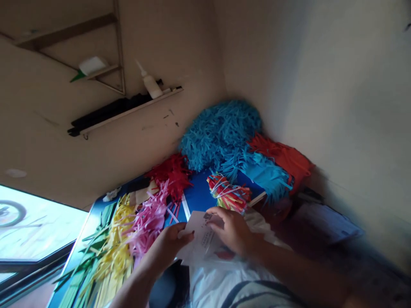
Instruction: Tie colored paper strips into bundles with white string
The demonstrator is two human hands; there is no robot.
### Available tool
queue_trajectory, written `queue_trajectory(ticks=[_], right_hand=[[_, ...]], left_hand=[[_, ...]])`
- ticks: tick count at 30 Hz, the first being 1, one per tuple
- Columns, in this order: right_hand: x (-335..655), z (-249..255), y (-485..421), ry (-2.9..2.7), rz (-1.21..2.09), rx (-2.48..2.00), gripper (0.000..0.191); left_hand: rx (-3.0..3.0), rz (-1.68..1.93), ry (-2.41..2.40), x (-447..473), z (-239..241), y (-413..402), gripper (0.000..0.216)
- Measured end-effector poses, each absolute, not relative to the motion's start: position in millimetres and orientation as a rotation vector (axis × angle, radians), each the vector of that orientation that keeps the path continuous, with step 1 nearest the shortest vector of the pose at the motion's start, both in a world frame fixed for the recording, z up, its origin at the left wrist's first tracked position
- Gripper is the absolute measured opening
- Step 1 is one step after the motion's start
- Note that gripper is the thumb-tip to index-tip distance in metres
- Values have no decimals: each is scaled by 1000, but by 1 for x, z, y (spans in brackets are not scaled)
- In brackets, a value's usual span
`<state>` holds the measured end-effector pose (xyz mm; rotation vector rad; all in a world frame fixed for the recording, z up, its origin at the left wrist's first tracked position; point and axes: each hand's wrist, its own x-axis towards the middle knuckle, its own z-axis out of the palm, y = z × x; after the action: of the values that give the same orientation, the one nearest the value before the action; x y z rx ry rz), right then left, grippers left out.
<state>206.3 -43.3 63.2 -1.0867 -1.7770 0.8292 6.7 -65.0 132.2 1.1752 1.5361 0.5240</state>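
Note:
Close in front of my body I hold white printed papers (198,241), which bear small dark print and a reddish patch low on the right. My left hand (168,246) pinches their left edge, thumb on top. At their upper right, my right hand (236,231) has its fingers closed on the edge. Whether the papers are one folded piece or several sheets, I cannot tell. Just beyond them, on the blue table (201,188), lies a multicoloured bundle of strips (227,192) bound with pale string. White fabric or plastic (208,284) spreads below the papers.
A large blue fringed heap (221,132) fills the corner, beside orange-red fringe (285,158). Red (171,175), pink (149,218), yellow (120,244) and green strips (86,261) line the table's left side. A wall shelf (131,113) carries a nozzle bottle (151,85).

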Motion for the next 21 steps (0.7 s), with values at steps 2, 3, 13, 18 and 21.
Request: queue_trajectory(ticks=[2, 3, 13, 18, 21], right_hand=[[205, 58, -42, -1772, 633, -1013, 34], [205, 55, -43, -1789, 493, -940, 34], [193, 53, -54, -1966, 189, -603, 12], [252, 77, -69, -1981, 545, -339, 17], [314, 76, -69, -2110, 863, -393, 25]], left_hand=[[1079, 557, 1475, 3, 126, -66, 40], [1035, 584, 1455, 2, 124, -67, 40], [954, 680, 1458, 13, 119, -65, 43], [1265, 583, 1560, -5, 135, -79, 41], [1559, 509, 1537, -28, 151, -110, 34]])
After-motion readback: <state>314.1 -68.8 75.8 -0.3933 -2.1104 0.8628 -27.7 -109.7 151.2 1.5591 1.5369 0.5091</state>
